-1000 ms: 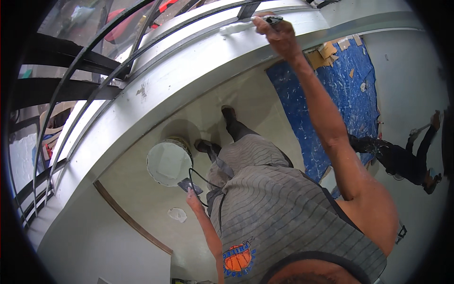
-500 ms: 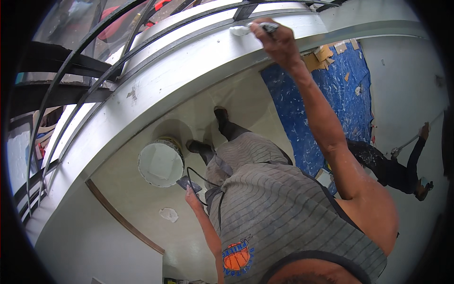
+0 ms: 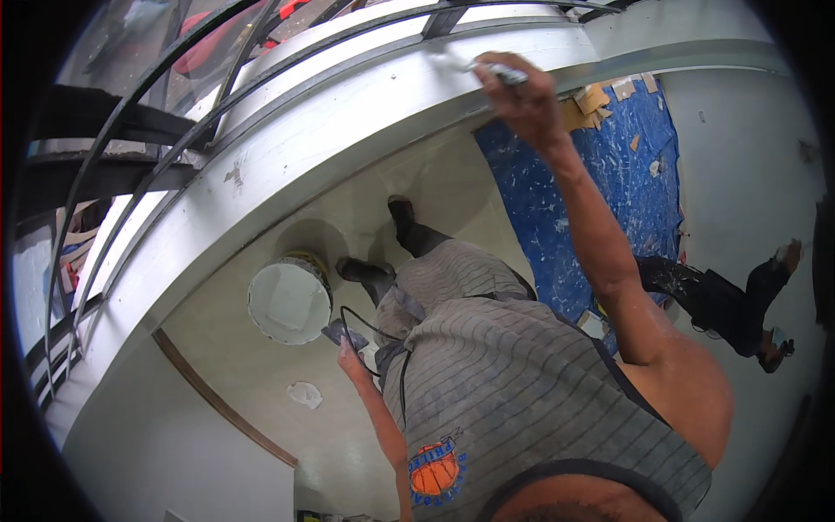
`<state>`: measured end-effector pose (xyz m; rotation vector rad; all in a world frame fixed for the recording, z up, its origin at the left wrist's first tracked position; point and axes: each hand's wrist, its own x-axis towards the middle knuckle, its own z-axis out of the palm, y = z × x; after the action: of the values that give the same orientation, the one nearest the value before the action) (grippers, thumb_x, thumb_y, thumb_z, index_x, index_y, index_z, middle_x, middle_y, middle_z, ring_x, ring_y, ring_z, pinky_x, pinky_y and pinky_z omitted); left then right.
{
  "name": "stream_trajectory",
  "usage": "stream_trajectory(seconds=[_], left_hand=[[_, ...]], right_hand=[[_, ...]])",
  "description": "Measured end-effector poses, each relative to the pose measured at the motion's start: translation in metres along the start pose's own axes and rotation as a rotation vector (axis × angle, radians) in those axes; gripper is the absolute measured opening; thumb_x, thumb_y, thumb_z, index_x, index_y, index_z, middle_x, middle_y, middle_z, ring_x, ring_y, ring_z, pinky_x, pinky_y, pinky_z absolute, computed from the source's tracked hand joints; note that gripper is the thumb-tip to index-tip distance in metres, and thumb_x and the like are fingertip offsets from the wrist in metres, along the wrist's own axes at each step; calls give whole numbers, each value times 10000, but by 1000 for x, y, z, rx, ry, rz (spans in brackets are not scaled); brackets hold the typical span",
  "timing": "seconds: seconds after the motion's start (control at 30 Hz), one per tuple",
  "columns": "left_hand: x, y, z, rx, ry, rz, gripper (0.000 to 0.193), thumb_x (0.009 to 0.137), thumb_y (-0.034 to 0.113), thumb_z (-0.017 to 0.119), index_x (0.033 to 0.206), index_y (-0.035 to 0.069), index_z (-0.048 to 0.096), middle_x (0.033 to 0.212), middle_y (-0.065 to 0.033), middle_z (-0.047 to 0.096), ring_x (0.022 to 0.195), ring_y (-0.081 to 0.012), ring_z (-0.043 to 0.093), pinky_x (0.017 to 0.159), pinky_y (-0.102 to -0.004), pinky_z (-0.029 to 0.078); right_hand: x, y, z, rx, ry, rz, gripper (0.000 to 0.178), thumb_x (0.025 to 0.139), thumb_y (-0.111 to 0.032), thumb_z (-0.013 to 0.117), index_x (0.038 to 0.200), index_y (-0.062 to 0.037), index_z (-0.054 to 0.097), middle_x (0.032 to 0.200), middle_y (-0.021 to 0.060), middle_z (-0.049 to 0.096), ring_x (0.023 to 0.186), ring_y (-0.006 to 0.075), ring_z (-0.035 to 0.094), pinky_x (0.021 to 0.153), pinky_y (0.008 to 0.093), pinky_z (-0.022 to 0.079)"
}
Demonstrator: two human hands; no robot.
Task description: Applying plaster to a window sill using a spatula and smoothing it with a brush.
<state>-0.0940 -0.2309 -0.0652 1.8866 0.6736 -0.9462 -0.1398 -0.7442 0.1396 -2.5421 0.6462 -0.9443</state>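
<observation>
My right hand [image 3: 526, 96], raised at the far side, is closed round a hand tool with a whitish end [image 3: 454, 63], smeared by motion. That end is at the top of the white ledge [image 3: 304, 117]; whether it touches cannot be told. My left hand [image 3: 350, 358] hangs low beside my body, its fingers pinching a dark, flat rectangular piece [image 3: 339, 334]. Just left of that piece stands a round bucket [image 3: 290, 304] with white material inside. A flat white scrap [image 3: 304, 394] lies on the floor near the bucket.
Black metal bars [image 3: 165, 91] curve along the ledge. A blue, white-spattered sheet [image 3: 600, 200] covers floor at the right, with torn cardboard [image 3: 591, 98] at its far end. Further right, a person in dark clothes [image 3: 726, 304] has one arm stretched out.
My right hand has moved slightly right and down with the tool, whose white end is now blurred. My left hand stays about where it was. The other person's arm has shifted a little.
</observation>
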Motion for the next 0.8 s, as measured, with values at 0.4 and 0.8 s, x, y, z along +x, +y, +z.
stream_trajectory(seconds=[0.4,0.8], left_hand=[[2,-7,-4,2,3,58,370,834,344,513,1002,21,579,801,-16,546,637,-108,473,498,-246,334],[7,-3,-8,41,-27,8,239,853,248,504,854,29,600,631,21,461,467,-77,350,389,-245,258]], right_hand=[[-16,-2,-6,-53,14,98,179,768,-186,615,875,-44,597,825,106,618,740,239,594,638,329,480],[-11,2,-3,-43,-37,92,179,795,-125,591,951,-38,591,854,110,599,731,186,584,630,277,467]])
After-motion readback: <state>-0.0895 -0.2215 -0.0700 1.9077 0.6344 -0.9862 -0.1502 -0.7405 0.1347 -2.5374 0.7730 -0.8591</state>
